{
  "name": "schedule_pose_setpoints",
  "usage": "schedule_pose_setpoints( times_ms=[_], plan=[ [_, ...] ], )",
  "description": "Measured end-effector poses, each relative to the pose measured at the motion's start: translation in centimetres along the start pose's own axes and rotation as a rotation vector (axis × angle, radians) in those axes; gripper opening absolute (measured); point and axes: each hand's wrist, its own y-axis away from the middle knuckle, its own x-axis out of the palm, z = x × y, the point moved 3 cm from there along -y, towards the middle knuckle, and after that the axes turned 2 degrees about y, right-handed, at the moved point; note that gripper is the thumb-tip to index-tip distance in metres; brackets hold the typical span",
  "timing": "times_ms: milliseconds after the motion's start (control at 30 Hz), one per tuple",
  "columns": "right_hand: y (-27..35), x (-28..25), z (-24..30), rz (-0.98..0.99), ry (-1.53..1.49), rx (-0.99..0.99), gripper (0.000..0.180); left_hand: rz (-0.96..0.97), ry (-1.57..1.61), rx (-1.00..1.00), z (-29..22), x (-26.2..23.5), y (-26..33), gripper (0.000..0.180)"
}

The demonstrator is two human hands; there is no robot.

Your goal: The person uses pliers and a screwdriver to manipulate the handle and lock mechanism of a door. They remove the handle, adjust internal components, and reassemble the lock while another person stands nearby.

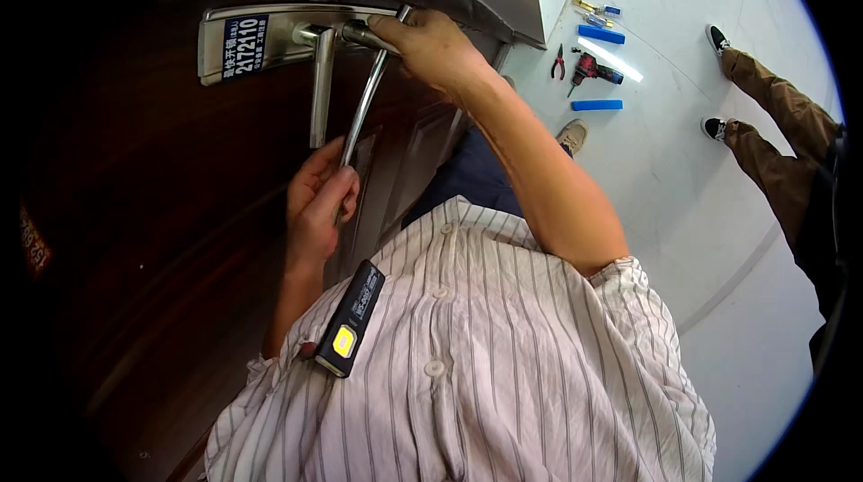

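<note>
A long shiny metal bar [365,102] slants down in front of the dark door. My left hand [315,199] is closed around its lower end. Higher up, my right hand [438,49] grips its upper end, thumb at a short metal cylinder [360,33] that meets the lock plate. Some of the right fingers are hidden behind the hand. The silver lock plate [286,52] is fixed to the door and carries a blue printed sticker [244,48]. A lever handle [322,91] sticks out from the plate, just left of the bar and apart from it.
On the pale tiled floor lie a red-and-black power drill [593,74], pliers [558,62], blue strips [600,34] and screwdrivers [597,11]. Another person's legs [764,158] stand at right. A black work light [352,320], lit, hangs on my striped shirt.
</note>
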Motion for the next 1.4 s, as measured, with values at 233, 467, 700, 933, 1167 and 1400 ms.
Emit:
schedule_pose_setpoints(
  times_ms=[233,467,700,933,1167,1400],
  plan=[
    [0.6,0.9,4.2,-0.059,0.662,-0.295,0.044,-0.150,-0.587,0.169,4.5,0.1,-3.1,0.032],
    [1.3,1.6,4.6,-0.001,0.922,-0.386,0.031,-0.207,-0.486,0.305,14.5,4.7,-14.8,0.040],
    [4.6,4.7,3.1,-0.322,1.291,-0.642,0.012,-0.014,-0.245,0.294,10.9,11.1,-20.2,0.044],
    [4.9,6.0,2.1,-0.262,1.169,-0.510,0.034,0.174,-0.136,0.269,10.6,11.7,-20.7,0.034],
    [3.2,-0.5,-2.6,-0.276,0.577,-0.117,0.034,0.207,-0.573,0.398,17.8,6.5,-17.1,0.032],
    [6.2,-2.2,-8.2,-0.205,0.394,-0.152,0.037,0.071,-0.620,0.185,22.9,3.9,-13.3,0.035]
  ],
)
